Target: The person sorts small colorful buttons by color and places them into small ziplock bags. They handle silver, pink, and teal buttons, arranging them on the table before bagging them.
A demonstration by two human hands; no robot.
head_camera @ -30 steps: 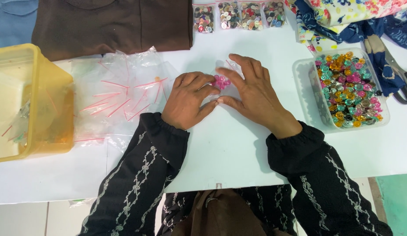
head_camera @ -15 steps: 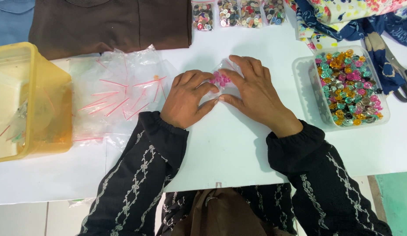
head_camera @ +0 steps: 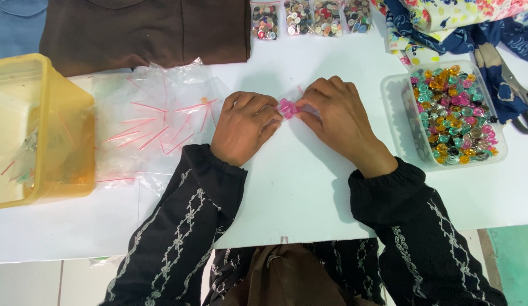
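Pink buttons [head_camera: 287,107] in a small clear bag lay pinched between your fingertips: your left hand [head_camera: 243,126] and right hand [head_camera: 338,116] both closed on it, above the white table [head_camera: 298,187].

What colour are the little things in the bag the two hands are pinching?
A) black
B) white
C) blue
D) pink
D: between the left hand and the right hand, the small clear bag shows bright pink pieces inside.
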